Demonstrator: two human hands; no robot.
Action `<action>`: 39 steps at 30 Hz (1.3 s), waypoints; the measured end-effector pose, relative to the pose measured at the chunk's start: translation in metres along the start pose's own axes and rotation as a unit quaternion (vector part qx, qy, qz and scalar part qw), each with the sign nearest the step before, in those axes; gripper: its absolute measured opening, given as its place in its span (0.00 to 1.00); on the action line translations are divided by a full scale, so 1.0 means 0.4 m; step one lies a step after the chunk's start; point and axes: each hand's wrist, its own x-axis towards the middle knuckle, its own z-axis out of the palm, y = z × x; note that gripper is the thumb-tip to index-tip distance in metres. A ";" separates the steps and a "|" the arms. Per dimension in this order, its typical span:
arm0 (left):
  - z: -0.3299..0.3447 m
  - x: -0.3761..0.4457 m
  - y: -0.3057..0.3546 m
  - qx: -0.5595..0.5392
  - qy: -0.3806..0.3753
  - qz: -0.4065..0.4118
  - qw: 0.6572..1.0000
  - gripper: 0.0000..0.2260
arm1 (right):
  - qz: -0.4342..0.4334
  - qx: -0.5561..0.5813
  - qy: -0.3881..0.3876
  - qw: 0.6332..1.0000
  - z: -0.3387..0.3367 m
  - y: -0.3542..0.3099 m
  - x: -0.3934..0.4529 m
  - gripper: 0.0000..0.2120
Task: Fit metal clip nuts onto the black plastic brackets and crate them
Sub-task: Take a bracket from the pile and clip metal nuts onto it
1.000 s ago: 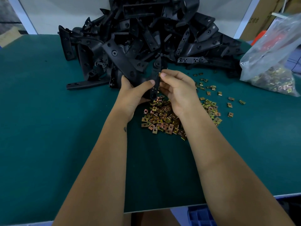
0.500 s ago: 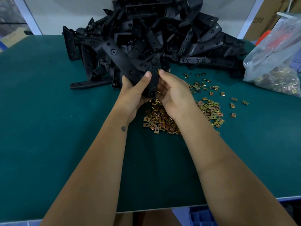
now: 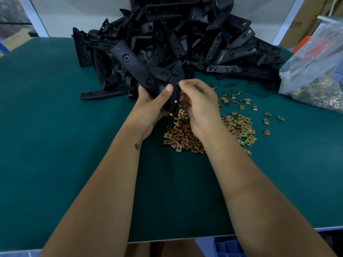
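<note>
A dark green work table (image 3: 55, 145) is filling most of the view, its pale near edge running across the bottom. Beyond its far edge a plain white wall (image 3: 78, 13) is standing, with pale upright frame posts slanting at the far left (image 3: 31, 17) and far right (image 3: 284, 19). Brown cardboard boxes (image 3: 304, 21) are stacking up behind the right post, one showing dark printed characters too blurred to read. At the far left, past the post, a grey blurred area (image 3: 11, 13) is showing. Soft, even light is falling across the tabletop, giving no hard shadows. Below the near edge, at the bottom right, something blue (image 3: 228, 249) is showing.
</note>
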 end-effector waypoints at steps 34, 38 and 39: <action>0.011 0.000 -0.005 0.000 0.034 -0.002 0.999 0.22 | -0.077 -0.166 0.010 0.983 0.009 -0.001 0.001 0.09; 0.010 0.004 -0.009 -0.041 0.049 0.006 0.998 0.16 | -0.105 -0.235 0.014 0.966 0.021 0.010 -0.007 0.14; 0.009 0.005 -0.010 -0.040 0.050 0.009 0.998 0.16 | -0.113 -0.255 0.013 0.960 0.022 0.012 -0.010 0.14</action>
